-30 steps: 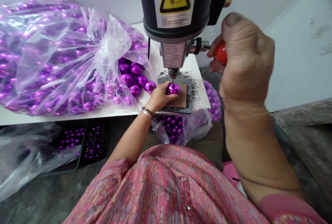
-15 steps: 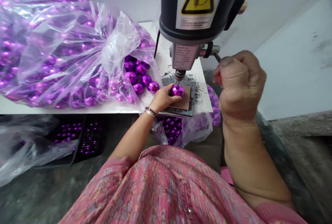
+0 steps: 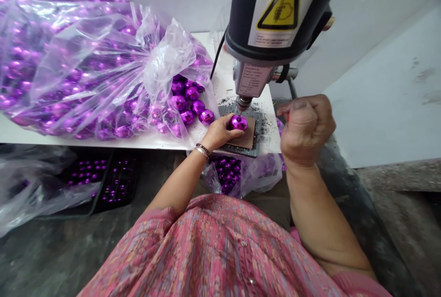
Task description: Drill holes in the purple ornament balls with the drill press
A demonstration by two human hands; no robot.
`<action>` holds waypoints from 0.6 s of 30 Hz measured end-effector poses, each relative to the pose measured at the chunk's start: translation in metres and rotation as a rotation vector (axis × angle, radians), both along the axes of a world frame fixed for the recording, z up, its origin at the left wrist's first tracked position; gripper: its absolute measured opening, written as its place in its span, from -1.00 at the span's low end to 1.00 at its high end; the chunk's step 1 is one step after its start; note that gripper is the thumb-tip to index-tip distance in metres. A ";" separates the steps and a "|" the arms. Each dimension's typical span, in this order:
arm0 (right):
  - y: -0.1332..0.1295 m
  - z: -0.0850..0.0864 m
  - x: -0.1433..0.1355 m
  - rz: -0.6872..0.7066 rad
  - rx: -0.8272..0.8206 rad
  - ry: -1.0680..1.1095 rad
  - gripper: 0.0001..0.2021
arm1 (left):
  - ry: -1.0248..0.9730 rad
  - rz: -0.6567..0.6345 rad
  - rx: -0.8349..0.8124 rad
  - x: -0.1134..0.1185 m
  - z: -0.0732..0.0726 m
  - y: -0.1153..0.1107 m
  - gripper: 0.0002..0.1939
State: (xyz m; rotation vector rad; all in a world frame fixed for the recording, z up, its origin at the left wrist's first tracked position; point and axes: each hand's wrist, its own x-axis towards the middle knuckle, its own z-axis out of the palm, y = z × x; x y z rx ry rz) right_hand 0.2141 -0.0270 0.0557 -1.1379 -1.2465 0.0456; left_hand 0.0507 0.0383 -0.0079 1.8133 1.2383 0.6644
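Note:
My left hand [image 3: 220, 131] pinches a shiny purple faceted ball [image 3: 238, 123] between thumb and fingers. The ball sits on a brown square pad [image 3: 246, 140] on the grey base [image 3: 254, 151] of a drill press [image 3: 272, 49]. Just above the ball is the drill chuck [image 3: 243, 103] with its thin bit; whether the bit touches the ball I cannot tell. My right hand [image 3: 306, 127] is closed around the drill press's feed lever [image 3: 292, 88], whose red grip is mostly hidden by my fingers.
A large clear plastic bag [image 3: 86, 67] of purple balls covers the left of the white table [image 3: 69, 138]. Several loose balls [image 3: 206, 116] lie by its mouth. Dark shavings surround the base. Below the table edge are an open bag [image 3: 225, 173] of balls and dark crates [image 3: 119, 182].
My right hand has come down and to the left with the lever. My left hand still holds the ball on the pad. The whole view has shifted slightly.

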 end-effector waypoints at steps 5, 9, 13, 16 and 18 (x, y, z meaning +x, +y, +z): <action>0.003 -0.020 -0.003 0.022 0.014 0.056 -0.63 | -0.003 -0.004 0.024 0.001 -0.001 -0.001 -0.44; 0.001 0.005 -0.002 0.042 0.006 0.064 -0.63 | 0.019 0.004 0.029 0.002 0.000 -0.002 -0.44; 0.006 0.061 0.001 0.117 -0.078 0.116 -0.58 | 0.031 0.021 0.051 0.000 0.004 -0.008 -0.51; 0.013 0.086 0.001 0.114 -0.143 0.232 -0.61 | 0.034 0.021 0.076 -0.007 0.008 -0.017 -0.57; 0.015 0.091 0.000 0.107 -0.169 0.272 -0.62 | 0.045 -0.028 0.082 -0.014 0.010 -0.024 -0.52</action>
